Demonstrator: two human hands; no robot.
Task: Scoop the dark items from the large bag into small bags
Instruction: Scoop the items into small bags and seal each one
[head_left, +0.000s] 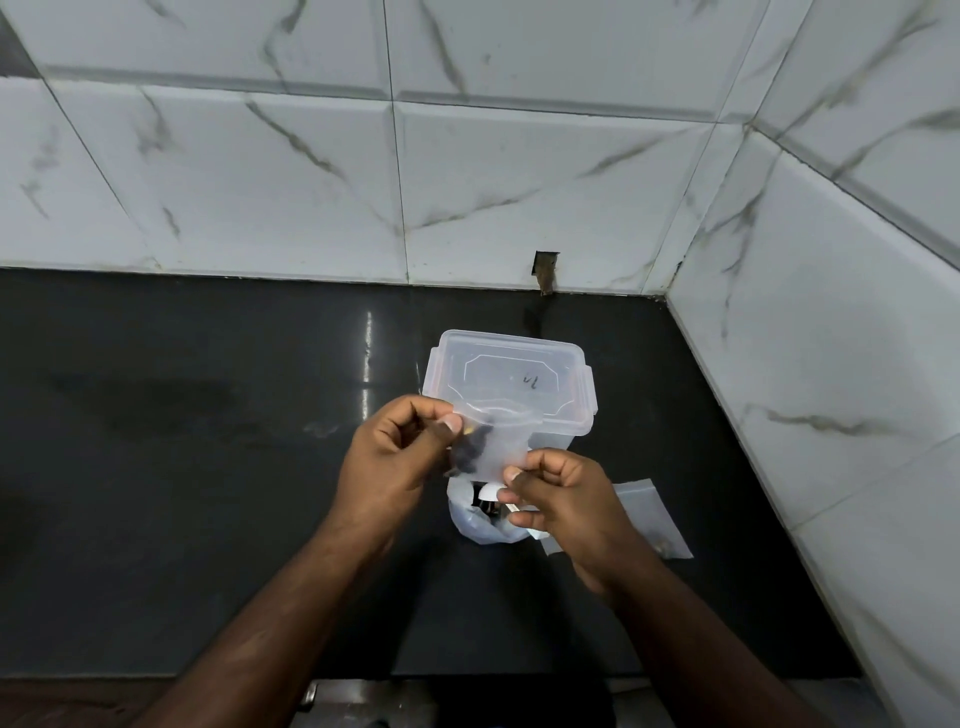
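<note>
A glossy black tabletop (208, 467) runs into a corner of white marble-veined wall tiles (519, 182). On it stands a clear lidded plastic container (511, 379), with the large bag (480, 525) in front of it and a flat empty small bag (649, 514) to the right. Both forearms reach forward. The left hand (395, 462) pinches the top corner of a small clear bag (493, 441) holding dark items (470, 449); the right hand (561, 504) pinches its lower edge, above the large bag.
</note>
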